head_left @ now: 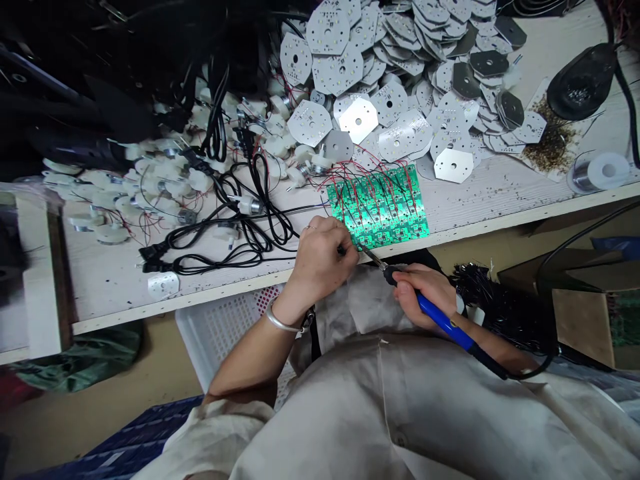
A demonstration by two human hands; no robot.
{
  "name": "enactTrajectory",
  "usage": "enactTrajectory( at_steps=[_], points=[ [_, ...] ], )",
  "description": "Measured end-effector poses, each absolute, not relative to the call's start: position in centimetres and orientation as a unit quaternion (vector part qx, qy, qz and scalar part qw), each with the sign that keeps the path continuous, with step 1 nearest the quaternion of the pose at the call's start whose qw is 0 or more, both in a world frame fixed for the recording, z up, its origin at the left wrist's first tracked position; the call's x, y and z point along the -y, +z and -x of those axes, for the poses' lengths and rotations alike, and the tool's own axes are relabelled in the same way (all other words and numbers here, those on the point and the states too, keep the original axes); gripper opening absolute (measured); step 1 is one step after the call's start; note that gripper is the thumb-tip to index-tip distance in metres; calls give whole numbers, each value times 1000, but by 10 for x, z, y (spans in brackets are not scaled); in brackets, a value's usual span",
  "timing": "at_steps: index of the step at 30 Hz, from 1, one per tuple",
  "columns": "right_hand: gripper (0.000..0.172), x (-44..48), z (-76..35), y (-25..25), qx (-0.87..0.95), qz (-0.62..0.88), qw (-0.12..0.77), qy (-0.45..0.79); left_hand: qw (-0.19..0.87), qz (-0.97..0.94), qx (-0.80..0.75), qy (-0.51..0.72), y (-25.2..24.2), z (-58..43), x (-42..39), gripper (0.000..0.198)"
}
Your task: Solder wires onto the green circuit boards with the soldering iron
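Okay so your right hand has its fingers wrapped tight round a blue-handled soldering iron, and the metal tip pokes up to the near edge of the green circuit board, right beside your left hand. Those left fingers are curled shut on something small and dark, but honestly I can't tell what it is from this angle. The board lies flat on the white bench, close to the front edge, with loads of thin red and black wires sticking up off it. Behind it there's a big heap of pale metal LED plates, and off to your left a pile of little white-geared motors tangled up with black power cords. A spool of solder sits over at the far right of the bench, and a white plastic crate is tucked underneath it.
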State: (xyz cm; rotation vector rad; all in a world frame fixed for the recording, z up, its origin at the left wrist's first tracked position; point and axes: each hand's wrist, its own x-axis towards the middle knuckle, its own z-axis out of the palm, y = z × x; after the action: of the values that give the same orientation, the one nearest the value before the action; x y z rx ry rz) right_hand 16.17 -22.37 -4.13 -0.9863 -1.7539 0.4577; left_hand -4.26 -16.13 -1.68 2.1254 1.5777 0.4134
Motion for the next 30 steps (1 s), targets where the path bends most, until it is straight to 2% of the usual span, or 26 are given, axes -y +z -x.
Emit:
enactTrajectory(
  at_steps=[6, 10, 14, 19, 23, 30],
  points=[
    [26, 224, -169, -46, 675, 440, 555, 204, 230, -772, -574, 147, -15, 43, 161, 18],
    [25, 208, -175, -56, 668, 419, 597, 151, 235, -773, -571, 144, -15, 43, 161, 18],
    [24, 188, -182, -63, 685, 441, 575, 74, 241, -771, -572, 143, -15, 44, 161, 17],
    [33, 177, -185, -74, 694, 450, 560, 47, 248, -767, -571, 155, -15, 44, 161, 17],
    [34, 175, -185, -84, 705, 435, 560, 9, 255, -764, -571, 159, -16, 44, 161, 16],
    [31, 186, -187, -78, 698, 422, 575, 65, 271, -763, -562, 170, -16, 47, 160, 17]
  ],
)
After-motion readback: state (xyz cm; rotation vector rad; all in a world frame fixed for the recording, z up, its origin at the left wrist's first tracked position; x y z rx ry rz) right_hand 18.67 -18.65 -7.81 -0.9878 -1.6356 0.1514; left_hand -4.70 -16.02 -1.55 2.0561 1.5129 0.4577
